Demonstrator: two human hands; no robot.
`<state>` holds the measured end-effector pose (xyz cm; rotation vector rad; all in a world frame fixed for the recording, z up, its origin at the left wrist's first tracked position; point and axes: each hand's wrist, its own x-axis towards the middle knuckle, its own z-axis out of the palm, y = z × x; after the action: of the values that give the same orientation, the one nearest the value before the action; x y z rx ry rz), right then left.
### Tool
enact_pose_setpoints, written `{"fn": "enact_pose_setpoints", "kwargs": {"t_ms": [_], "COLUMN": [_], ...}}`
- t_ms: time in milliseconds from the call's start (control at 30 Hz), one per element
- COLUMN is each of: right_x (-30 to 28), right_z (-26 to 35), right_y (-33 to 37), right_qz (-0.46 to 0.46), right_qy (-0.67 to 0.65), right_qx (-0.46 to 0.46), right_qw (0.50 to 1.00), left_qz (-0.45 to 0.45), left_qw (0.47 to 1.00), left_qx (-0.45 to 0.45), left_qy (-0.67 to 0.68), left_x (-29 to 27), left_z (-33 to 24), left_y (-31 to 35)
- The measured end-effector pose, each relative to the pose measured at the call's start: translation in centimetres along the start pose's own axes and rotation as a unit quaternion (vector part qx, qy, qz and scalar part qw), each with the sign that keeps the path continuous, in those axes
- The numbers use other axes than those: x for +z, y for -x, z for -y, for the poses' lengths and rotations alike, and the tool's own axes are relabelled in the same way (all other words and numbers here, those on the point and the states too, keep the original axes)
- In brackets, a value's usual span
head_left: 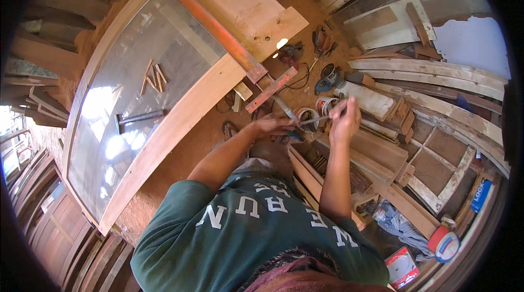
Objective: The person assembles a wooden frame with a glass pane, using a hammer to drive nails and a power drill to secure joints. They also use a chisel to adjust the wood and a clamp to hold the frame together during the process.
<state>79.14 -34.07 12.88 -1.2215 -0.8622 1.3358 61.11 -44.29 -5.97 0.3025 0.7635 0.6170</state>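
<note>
A long orange bar clamp lies across a wood-framed glass panel, its screw pointing towards me past a red cross-piece. My left hand is closed at the near end of that screw, its fingertips partly hidden. A thin grey metal bar runs from there to my right hand, which is closed around its other end. The pale wooden frame of the panel reaches from the clamp towards the lower left.
A hammer and several small wood sticks lie on the glass. Power tools and buckets stand on the dusty floor. Stacked boards and an old window frame line the right side.
</note>
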Motion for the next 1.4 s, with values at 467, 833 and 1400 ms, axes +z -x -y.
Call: {"fn": "enact_pose_setpoints", "kwargs": {"t_ms": [467,833,1400], "right_x": [-0.5,-2.8,-8.2], "right_z": [-3.4,-20.4,-20.9], "right_y": [20.0,12.0,9.0], "right_qz": [0.215,0.285,0.409], "right_qy": [0.541,0.641,0.651], "right_qx": [-0.029,0.019,0.126], "right_qw": [0.813,0.713,0.626], "left_qz": [-0.247,-0.266,-0.409], "left_qw": [0.851,0.855,0.903], "left_qx": [0.208,0.199,0.128], "left_qy": [0.414,0.398,0.033], "left_x": [-19.3,-20.7,-10.8], "left_z": [1.0,1.4,11.9], "left_y": [-7.1,-5.2,34.4]}}
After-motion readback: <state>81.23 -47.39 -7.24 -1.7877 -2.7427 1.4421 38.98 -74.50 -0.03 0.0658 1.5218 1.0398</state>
